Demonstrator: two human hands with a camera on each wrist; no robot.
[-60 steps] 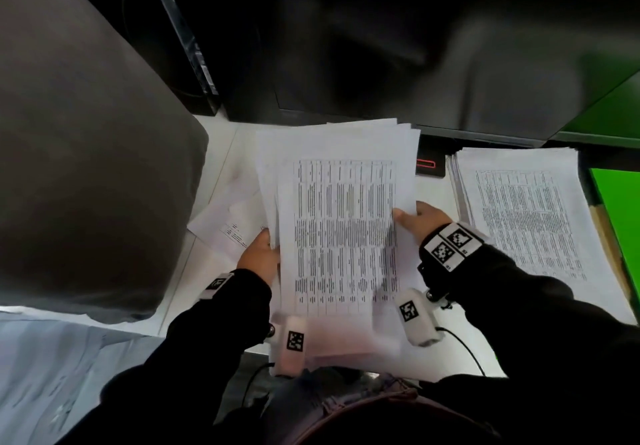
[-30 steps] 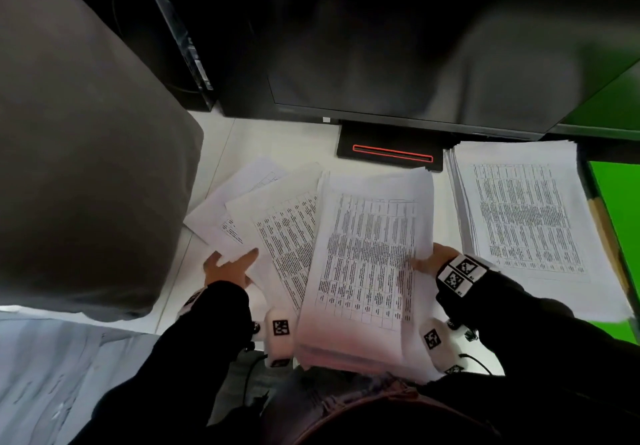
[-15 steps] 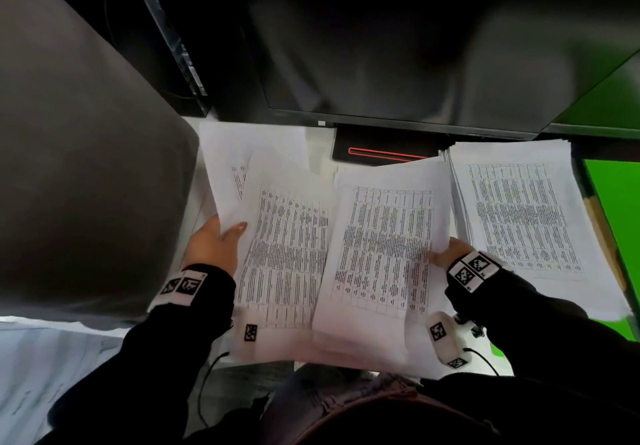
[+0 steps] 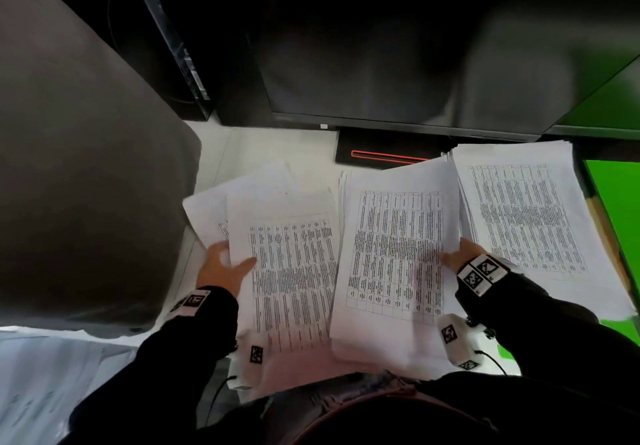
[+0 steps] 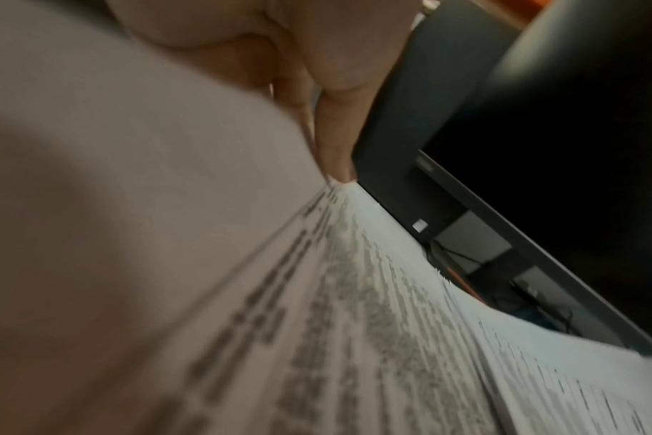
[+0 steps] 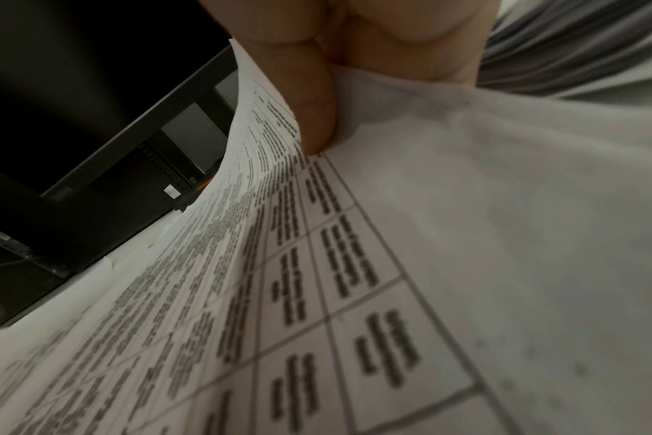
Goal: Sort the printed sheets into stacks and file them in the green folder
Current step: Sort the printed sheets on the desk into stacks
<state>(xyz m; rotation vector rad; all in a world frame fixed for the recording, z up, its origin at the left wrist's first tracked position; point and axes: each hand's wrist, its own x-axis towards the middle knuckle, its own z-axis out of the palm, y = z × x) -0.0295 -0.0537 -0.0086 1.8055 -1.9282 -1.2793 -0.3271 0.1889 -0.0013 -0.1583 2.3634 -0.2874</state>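
On the white bench [image 4: 242,146], a thick bundle of white printed sheets with ruled tables [image 4: 394,254] lies in front of the person. The right hand [image 4: 462,254] is at its right edge, and a thinner set of white printed sheets [image 4: 294,271] lies just beside it at the left, with the left hand [image 4: 221,268] at that set's left edge.

The grip of the right hand is clenched on the bundle: in the right wrist view the thumb [image 6: 309,97] presses on top of the lifted sheets, which curve upward, and the other fingers are hidden under the paper. The grip of the left hand grasps the thinner set: the thumb lies on the printed face and the fingers go under its edge.

A third stack of white printed sheets [image 4: 526,216] rests to the right, near the bright green folder [image 4: 620,209]. Behind the papers stands a black monitor [image 4: 398,63] whose black base has a red outlined slot [image 4: 388,157].

The print on all sheets is too blurred to read.
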